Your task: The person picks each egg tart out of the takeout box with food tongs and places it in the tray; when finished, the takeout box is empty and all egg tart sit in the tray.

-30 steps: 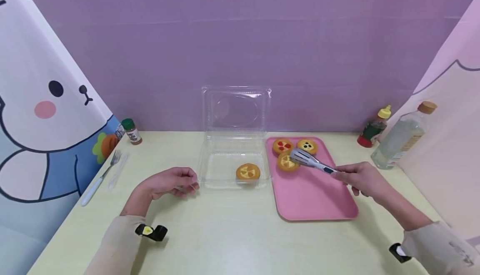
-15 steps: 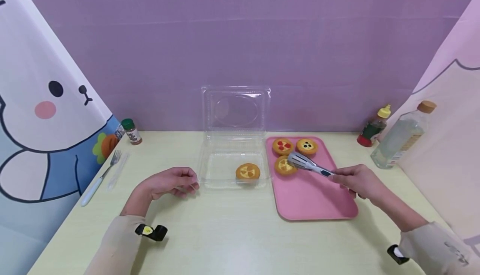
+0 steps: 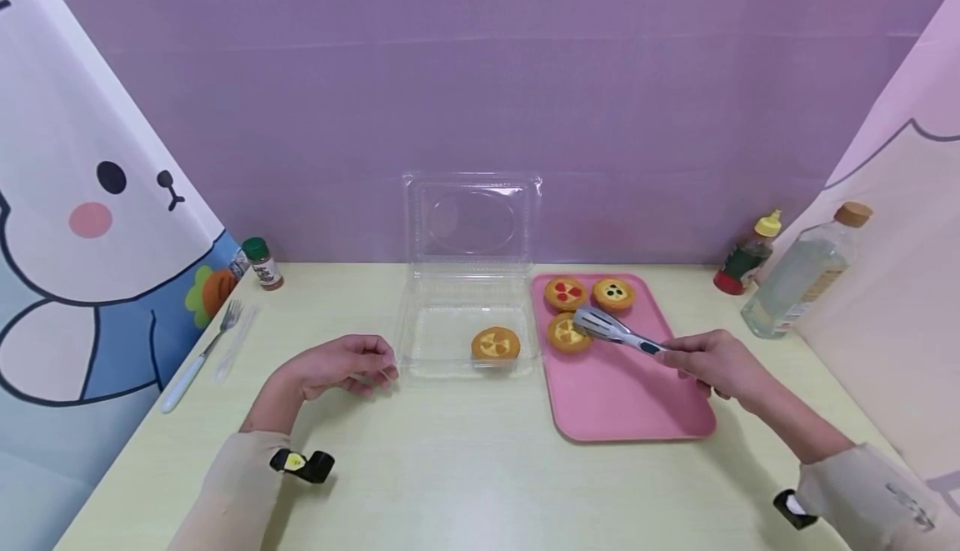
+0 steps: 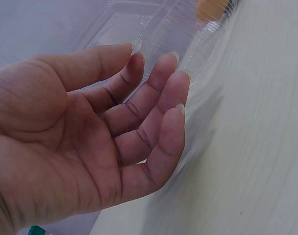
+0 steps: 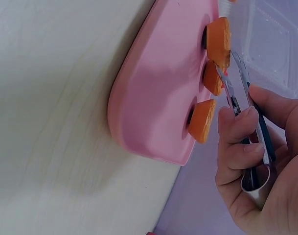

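My right hand (image 3: pixel 716 361) holds metal tongs (image 3: pixel 618 332) over the pink tray (image 3: pixel 630 401). The tips of the tongs (image 5: pixel 231 90) meet the edge of the nearest tart (image 3: pixel 569 333), which has a pale yellow pattern; I cannot tell whether they pinch it. Behind it on the tray sit a tart with red pieces (image 3: pixel 566 293) and one with dark dots (image 3: pixel 613 293). Just left of the clear hinged plastic box (image 3: pixel 438 338), my left hand (image 3: pixel 341 365) is raised with its fingers loosely bent, and nothing is in it. A yellow-patterned tart (image 3: pixel 496 343) lies in the box's front right.
The box's lid (image 3: pixel 472 217) stands upright against the purple backdrop. At the left lie a fork (image 3: pixel 202 357) and a clear wrapped strip (image 3: pixel 237 343), with a green-capped jar (image 3: pixel 262 263) behind. A sauce bottle (image 3: pixel 747 252) and a cork-topped bottle (image 3: pixel 806 272) stand at the right.
The tongs and right hand have shifted slightly left, and the nearest tart on the tray has slid a little to the left and forward. The left hand has stayed in place.
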`<state>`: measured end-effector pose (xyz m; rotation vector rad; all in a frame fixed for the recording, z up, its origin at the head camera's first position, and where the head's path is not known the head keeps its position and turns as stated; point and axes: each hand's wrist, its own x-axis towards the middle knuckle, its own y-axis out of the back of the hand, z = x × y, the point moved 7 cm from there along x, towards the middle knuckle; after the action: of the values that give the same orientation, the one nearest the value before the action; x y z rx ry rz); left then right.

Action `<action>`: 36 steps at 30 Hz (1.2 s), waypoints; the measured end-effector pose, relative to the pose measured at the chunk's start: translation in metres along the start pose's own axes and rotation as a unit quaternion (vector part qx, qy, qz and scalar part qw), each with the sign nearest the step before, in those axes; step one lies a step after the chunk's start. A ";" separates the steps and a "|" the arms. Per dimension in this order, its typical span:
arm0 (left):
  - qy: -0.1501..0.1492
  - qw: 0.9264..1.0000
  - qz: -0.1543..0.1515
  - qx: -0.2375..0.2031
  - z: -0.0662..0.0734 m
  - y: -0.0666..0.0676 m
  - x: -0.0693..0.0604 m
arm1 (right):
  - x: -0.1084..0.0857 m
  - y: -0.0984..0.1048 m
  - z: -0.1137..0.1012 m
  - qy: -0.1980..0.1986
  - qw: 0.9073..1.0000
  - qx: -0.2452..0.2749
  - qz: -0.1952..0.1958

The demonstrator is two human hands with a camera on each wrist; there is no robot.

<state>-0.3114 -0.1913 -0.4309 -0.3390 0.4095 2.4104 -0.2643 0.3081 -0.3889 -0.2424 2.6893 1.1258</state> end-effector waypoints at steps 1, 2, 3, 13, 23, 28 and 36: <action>0.000 1.000 0.000 0.000 0.000 0.000 0.000 | 0.000 0.000 0.000 0.001 1.000 -0.001 0.000; -0.001 1.000 -0.001 0.000 0.000 0.000 0.000 | 0.000 0.000 0.000 0.000 1.000 -0.001 0.000; -0.001 1.000 -0.001 0.000 0.001 0.000 0.000 | 0.000 0.001 0.000 -0.001 1.000 -0.001 -0.001; 0.001 1.000 0.000 -0.001 -0.001 0.000 0.000 | 0.000 0.002 0.000 0.012 1.000 -0.012 0.000; 0.001 1.000 0.001 -0.003 -0.002 0.000 0.001 | -0.001 0.004 -0.005 0.028 0.999 -0.037 0.007; 0.000 1.000 0.000 -0.004 -0.001 -0.001 0.001 | -0.005 0.008 -0.011 0.022 0.998 -0.050 0.009; 0.000 1.000 0.001 -0.003 0.000 -0.001 0.001 | -0.010 0.025 -0.025 0.030 0.997 -0.073 0.023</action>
<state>-0.3115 -0.1906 -0.4311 -0.3413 0.4015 2.4135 -0.2636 0.3089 -0.3520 -0.2433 2.6793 1.3509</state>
